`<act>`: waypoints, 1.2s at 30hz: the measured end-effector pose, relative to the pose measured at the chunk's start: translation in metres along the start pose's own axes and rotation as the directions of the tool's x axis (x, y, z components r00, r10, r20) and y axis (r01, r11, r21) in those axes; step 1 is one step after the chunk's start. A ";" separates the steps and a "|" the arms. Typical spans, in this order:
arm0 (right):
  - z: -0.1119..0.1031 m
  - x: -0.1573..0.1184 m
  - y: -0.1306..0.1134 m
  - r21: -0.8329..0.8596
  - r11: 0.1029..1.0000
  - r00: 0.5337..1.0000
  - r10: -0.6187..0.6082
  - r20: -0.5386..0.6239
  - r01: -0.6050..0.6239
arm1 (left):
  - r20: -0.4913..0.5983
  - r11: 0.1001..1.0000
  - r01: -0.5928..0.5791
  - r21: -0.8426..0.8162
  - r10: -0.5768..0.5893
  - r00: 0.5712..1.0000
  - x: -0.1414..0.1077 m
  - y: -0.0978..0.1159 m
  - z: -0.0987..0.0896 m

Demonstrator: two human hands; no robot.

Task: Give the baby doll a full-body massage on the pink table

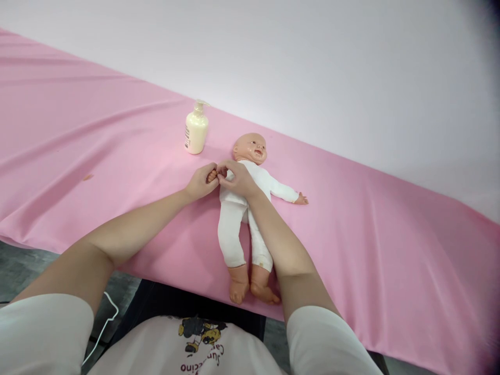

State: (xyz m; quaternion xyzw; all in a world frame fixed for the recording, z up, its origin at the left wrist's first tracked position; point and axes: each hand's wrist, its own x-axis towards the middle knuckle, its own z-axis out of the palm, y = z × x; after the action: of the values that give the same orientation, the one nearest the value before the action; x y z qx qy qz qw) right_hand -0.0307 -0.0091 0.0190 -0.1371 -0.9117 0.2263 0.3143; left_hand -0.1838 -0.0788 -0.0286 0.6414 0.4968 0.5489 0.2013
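Observation:
A baby doll (233, 224) with a white cloth body lies face up on the pink cloth, its head away from me and its bare feet near the table's front edge. My left hand (202, 182) is closed around the doll's hand (212, 176) on the left side, and a few of its small fingers show. Right beside it, my right hand (237, 178) reaches across the doll's chest, its thumb and fingers bent in at the same doll hand. What lies between my right fingertips is too small to make out. The doll's other arm (285, 190) stretches out to the right.
A cream pump bottle (196, 130) stands upright to the left of the doll's head. The pink cloth (351, 234) covers the table and has folds in it. Behind rises a plain white surface (312, 67). A white cable (104, 323) hangs at the lower left.

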 end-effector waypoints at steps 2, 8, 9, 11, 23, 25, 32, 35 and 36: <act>0.000 0.000 0.000 -0.011 1.000 1.000 -0.003 0.011 0.003 | 0.003 1.000 -0.010 -0.002 0.010 1.000 0.000 0.000 0.000; -0.001 0.000 0.001 -0.023 1.000 0.999 0.008 0.039 -0.007 | 0.036 1.000 -0.014 -0.015 0.015 0.999 -0.001 -0.002 -0.002; -0.001 0.000 0.001 -0.017 1.000 0.999 0.008 0.040 -0.007 | 0.039 1.000 -0.012 -0.018 0.013 0.999 -0.001 -0.002 -0.002; -0.001 0.000 0.001 -0.004 1.000 0.999 0.003 0.042 -0.003 | 0.039 1.000 -0.010 -0.025 0.011 0.999 -0.002 -0.002 -0.002; 0.000 0.000 0.002 0.003 1.000 0.999 0.007 0.044 -0.007 | 0.028 0.999 0.036 0.017 -0.036 0.999 0.001 -0.004 0.001; -0.001 0.000 0.002 0.015 1.000 0.999 0.008 0.053 -0.008 | 0.034 0.999 0.033 0.015 -0.033 0.999 0.001 -0.003 0.000; -0.002 0.000 0.004 0.013 1.000 0.999 0.009 0.054 -0.009 | 0.061 0.998 -0.012 -0.064 0.016 0.998 -0.001 -0.003 -0.002; -0.001 0.000 0.006 0.045 0.999 0.999 0.011 0.044 -0.013 | 0.051 0.986 -0.042 -0.159 0.051 0.997 0.000 -0.009 0.000; 0.000 0.000 0.006 0.057 0.998 0.999 0.014 0.044 -0.016 | 0.046 0.977 -0.049 -0.206 0.060 0.997 0.000 -0.011 0.001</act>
State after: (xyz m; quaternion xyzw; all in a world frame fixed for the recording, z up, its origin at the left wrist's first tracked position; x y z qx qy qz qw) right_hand -0.0296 -0.0039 0.0163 -0.1300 -0.9104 0.2575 0.2966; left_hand -0.1871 -0.0737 -0.0378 0.6445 0.4145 0.5857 0.2640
